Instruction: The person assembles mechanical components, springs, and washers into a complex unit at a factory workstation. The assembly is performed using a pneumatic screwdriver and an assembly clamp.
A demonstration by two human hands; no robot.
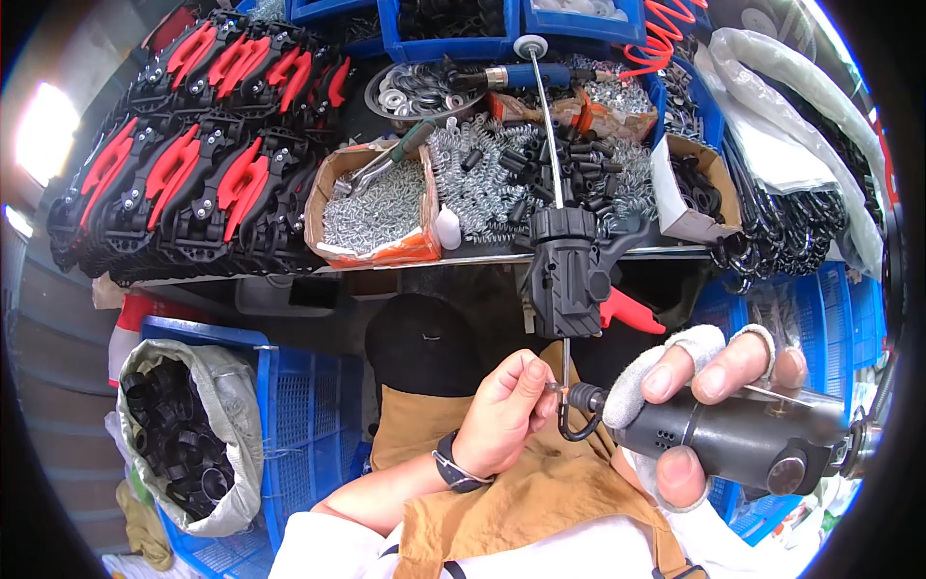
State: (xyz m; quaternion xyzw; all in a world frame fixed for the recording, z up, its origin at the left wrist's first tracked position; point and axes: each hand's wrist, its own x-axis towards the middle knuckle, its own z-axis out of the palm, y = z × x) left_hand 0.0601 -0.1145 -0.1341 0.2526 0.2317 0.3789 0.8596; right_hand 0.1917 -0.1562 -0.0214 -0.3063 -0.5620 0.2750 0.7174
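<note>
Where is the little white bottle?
The white bottle stands on the bench, centre of the head view, between the cardboard box of screws and the springs.

Open room lies only low in the middle, between the bench edge (463, 259) and the apron (521, 502). There the black clamp body (565, 273) with its long rod (548, 116) hangs down, just above the left hand (503, 413) and the grey power tool (733, 434). Blue crates (299, 415) and a sack of black parts (183, 434) wall the left; hanging black cables (772, 227) crowd the right.
</note>
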